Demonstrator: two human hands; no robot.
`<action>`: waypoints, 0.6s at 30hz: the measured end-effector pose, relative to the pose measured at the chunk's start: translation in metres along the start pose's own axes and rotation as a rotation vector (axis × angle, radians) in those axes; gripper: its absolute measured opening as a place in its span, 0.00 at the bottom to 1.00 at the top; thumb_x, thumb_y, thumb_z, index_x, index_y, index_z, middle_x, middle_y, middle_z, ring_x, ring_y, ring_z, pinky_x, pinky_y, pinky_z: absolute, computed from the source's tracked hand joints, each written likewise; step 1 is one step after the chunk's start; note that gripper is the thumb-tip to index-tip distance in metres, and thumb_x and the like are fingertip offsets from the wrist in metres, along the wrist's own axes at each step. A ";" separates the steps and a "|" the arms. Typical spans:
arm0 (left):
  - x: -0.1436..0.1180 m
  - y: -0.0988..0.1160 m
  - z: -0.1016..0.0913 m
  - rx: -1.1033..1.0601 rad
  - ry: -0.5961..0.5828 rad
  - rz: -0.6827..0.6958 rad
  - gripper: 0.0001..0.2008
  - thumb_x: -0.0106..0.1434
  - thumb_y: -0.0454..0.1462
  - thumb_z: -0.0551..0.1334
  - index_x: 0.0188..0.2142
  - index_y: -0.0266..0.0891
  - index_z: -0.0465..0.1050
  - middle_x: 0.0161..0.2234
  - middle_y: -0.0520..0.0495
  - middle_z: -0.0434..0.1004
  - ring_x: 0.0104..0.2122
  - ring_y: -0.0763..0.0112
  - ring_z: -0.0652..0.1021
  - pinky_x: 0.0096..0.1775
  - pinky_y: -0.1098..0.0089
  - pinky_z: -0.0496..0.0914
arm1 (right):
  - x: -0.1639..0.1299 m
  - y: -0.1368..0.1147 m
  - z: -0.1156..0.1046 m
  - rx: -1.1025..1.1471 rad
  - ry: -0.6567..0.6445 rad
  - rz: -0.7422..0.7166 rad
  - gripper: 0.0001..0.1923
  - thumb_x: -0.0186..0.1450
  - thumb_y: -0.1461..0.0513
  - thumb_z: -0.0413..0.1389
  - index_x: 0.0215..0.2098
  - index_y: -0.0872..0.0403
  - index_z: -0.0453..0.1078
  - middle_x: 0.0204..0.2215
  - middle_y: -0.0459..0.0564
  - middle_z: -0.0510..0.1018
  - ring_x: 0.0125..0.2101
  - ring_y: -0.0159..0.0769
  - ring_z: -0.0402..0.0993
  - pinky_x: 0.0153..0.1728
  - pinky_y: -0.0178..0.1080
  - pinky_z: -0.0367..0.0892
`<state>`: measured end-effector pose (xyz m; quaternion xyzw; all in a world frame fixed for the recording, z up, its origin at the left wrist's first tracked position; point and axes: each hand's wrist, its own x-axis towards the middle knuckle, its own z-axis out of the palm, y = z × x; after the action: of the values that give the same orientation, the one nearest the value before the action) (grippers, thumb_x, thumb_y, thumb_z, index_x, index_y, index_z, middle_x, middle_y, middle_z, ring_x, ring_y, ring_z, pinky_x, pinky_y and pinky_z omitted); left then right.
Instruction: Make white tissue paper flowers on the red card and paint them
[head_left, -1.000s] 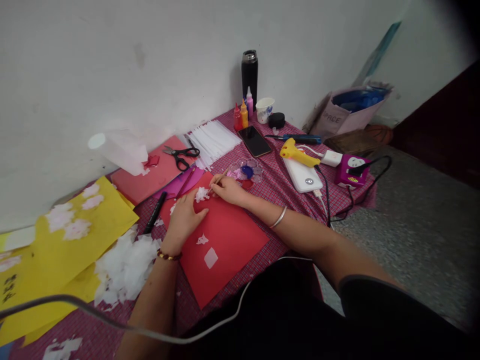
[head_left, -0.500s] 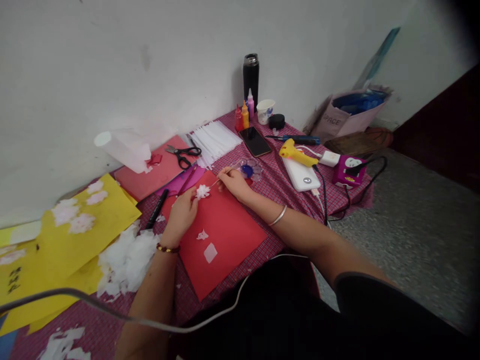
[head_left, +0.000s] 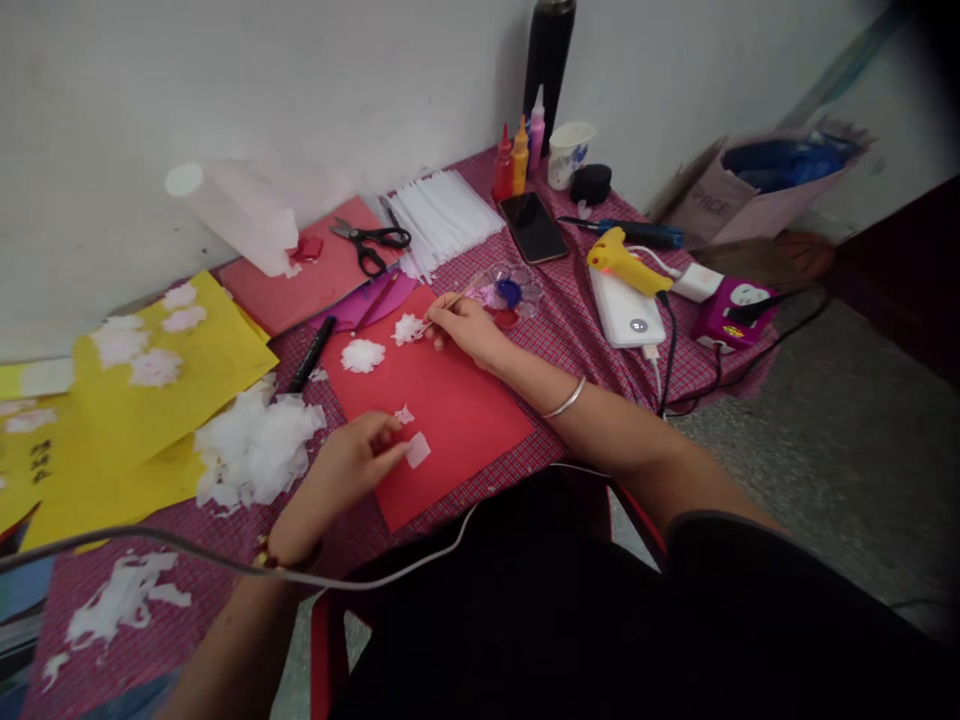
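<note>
A flat red paper sheet (head_left: 465, 410) lies beneath both hands. The left hand (head_left: 356, 455), loosely curved with fingers apart, visibly holds nothing. The right hand (head_left: 466, 328) is pinched closed. A white crumpled-paper flower (head_left: 409, 328) lies just left of its fingertips, on the sheet's far part. A pale, thin-paper square (head_left: 418, 450) is at the left thumb's right; touching, I cannot tell. The right fingers grip 1 thin, light-coloured stick (head_left: 465, 288), slanting away rightward from the flower.

Red sheet (head_left: 472, 400): smooth matt ppr. White flowers (head_left: 363, 355): thin, rough-edged tissue-type ppr. Tablecloth (head_left: 564, 300): creased matt cloth. Phone (head_left: 534, 228): v. glossy screen. Glue gun (head_left: 628, 268): smooth plas. Bangle (head_left: 568, 402): shiny silvery metal. Power bank (head_left: 624, 320): smooth plas. w/ slight sheen.
</note>
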<state>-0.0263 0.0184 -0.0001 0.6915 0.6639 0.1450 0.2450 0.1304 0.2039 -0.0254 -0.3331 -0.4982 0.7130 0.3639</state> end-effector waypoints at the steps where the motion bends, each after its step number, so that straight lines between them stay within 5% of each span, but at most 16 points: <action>1: -0.004 0.000 0.006 0.015 -0.013 0.009 0.10 0.60 0.42 0.62 0.40 0.41 0.72 0.30 0.51 0.73 0.29 0.67 0.74 0.33 0.68 0.67 | -0.001 0.001 0.001 -0.004 -0.015 -0.009 0.12 0.67 0.71 0.50 0.26 0.56 0.62 0.17 0.40 0.72 0.14 0.22 0.65 0.17 0.26 0.63; 5: -0.007 -0.002 0.021 0.059 0.023 0.018 0.18 0.58 0.40 0.64 0.49 0.42 0.70 0.37 0.46 0.74 0.37 0.60 0.75 0.41 0.61 0.70 | -0.002 0.005 0.002 -0.039 -0.055 -0.055 0.11 0.67 0.70 0.52 0.27 0.56 0.62 0.17 0.39 0.72 0.14 0.20 0.65 0.17 0.24 0.62; 12: 0.004 0.007 0.018 -0.077 -0.098 0.072 0.02 0.55 0.33 0.61 0.29 0.42 0.68 0.31 0.49 0.70 0.32 0.65 0.72 0.36 0.64 0.68 | -0.004 0.003 0.003 -0.063 -0.064 -0.071 0.11 0.67 0.71 0.50 0.27 0.56 0.62 0.18 0.39 0.71 0.14 0.21 0.64 0.18 0.25 0.61; 15: 0.010 0.006 0.010 -0.254 -0.080 0.025 0.06 0.56 0.35 0.62 0.24 0.41 0.66 0.26 0.52 0.67 0.27 0.69 0.69 0.32 0.68 0.65 | -0.005 0.000 0.003 -0.035 -0.061 -0.084 0.10 0.67 0.70 0.50 0.28 0.55 0.62 0.19 0.40 0.73 0.14 0.22 0.64 0.18 0.26 0.61; 18: 0.020 0.001 -0.002 -0.596 0.057 -0.140 0.08 0.55 0.38 0.66 0.26 0.41 0.67 0.22 0.55 0.67 0.23 0.74 0.68 0.27 0.72 0.62 | -0.008 -0.003 0.003 0.037 -0.079 -0.151 0.07 0.67 0.67 0.51 0.30 0.55 0.63 0.21 0.42 0.75 0.16 0.23 0.67 0.20 0.27 0.64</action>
<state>-0.0249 0.0387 -0.0005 0.5374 0.6449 0.3353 0.4277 0.1330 0.1962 -0.0208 -0.2592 -0.5227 0.7052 0.4029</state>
